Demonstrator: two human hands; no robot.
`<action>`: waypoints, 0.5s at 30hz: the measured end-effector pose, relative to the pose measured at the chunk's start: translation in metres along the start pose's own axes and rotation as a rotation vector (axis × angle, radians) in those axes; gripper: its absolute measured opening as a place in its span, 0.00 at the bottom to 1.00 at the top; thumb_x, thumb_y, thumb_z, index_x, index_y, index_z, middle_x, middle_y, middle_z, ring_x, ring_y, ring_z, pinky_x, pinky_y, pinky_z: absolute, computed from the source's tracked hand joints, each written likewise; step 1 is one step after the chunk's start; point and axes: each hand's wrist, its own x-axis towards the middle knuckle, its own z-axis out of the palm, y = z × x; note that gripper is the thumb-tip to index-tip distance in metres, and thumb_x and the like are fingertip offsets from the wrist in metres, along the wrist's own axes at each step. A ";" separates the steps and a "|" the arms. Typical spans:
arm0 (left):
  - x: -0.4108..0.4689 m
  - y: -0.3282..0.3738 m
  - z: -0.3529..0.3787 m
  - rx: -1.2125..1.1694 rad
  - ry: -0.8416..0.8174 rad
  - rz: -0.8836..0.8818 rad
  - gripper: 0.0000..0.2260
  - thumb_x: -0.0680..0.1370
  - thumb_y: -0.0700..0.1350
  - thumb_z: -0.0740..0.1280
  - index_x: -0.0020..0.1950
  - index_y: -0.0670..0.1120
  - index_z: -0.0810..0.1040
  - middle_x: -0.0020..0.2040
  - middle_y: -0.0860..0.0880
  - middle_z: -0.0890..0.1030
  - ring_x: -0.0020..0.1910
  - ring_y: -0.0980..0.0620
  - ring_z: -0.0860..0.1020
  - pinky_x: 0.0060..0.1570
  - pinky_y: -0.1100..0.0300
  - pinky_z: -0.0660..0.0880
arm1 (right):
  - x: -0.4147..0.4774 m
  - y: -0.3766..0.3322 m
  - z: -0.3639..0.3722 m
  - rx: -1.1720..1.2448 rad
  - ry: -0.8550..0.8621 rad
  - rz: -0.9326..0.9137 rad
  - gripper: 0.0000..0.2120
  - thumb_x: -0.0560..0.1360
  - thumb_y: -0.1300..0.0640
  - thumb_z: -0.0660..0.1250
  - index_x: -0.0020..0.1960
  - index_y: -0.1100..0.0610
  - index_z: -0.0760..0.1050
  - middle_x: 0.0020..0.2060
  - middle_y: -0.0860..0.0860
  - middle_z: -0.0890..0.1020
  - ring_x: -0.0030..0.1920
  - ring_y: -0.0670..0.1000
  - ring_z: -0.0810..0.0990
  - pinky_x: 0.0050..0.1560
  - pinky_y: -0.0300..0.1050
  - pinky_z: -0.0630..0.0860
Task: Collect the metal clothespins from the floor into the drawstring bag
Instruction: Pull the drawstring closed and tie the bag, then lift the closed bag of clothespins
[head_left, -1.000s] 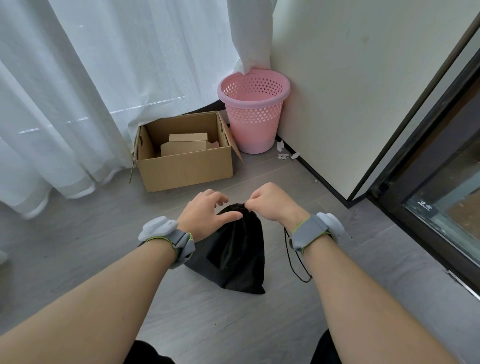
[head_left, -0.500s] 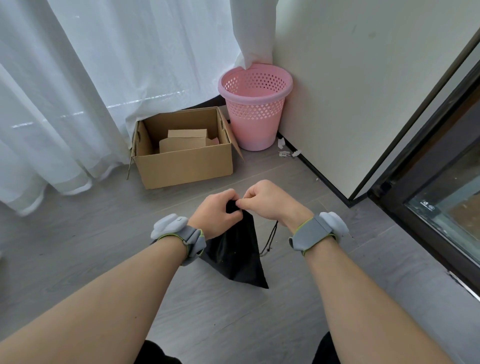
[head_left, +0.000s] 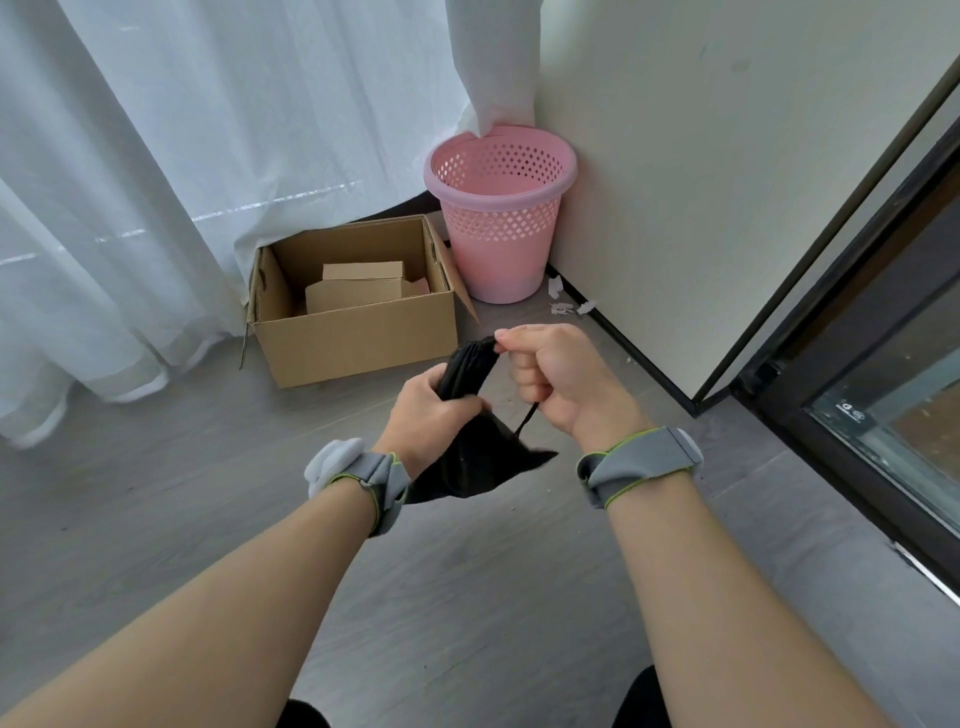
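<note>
Lifted off the floor since a moment ago, the bag (head_left: 470, 457) now hangs between both hands, its mouth gathered shut. Left hand (head_left: 434, 402) has its fingers wrapped around the bag's neck; right hand (head_left: 563, 379) pinches the bunched top and grips the cord (head_left: 524, 421). No clothespins show. Behind stand a box (head_left: 353, 332) and pink bin (head_left: 498, 218).

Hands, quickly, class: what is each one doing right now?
Left hand: closed around the gathered neck of the black drawstring bag.
Right hand: closed, pinching the bag's top and gripping its cord.
</note>
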 end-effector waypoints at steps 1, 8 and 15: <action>-0.001 -0.001 0.003 0.066 -0.023 0.026 0.06 0.66 0.40 0.68 0.40 0.44 0.73 0.34 0.47 0.76 0.34 0.47 0.75 0.39 0.55 0.71 | 0.002 -0.004 -0.003 0.064 0.020 0.002 0.11 0.78 0.63 0.63 0.36 0.59 0.72 0.20 0.44 0.59 0.20 0.43 0.55 0.20 0.33 0.50; -0.011 -0.017 0.004 0.343 0.007 -0.019 0.04 0.73 0.41 0.65 0.40 0.42 0.72 0.33 0.46 0.76 0.33 0.46 0.73 0.36 0.54 0.70 | -0.009 -0.030 -0.006 -0.127 0.102 0.029 0.11 0.77 0.61 0.65 0.36 0.59 0.74 0.22 0.46 0.61 0.20 0.44 0.57 0.20 0.33 0.52; -0.085 0.022 -0.026 0.354 0.193 -0.251 0.50 0.66 0.64 0.73 0.78 0.57 0.46 0.78 0.54 0.55 0.77 0.52 0.56 0.75 0.40 0.48 | -0.051 -0.009 0.061 -0.685 0.207 0.102 0.15 0.70 0.55 0.66 0.38 0.69 0.77 0.31 0.64 0.77 0.33 0.51 0.73 0.37 0.44 0.74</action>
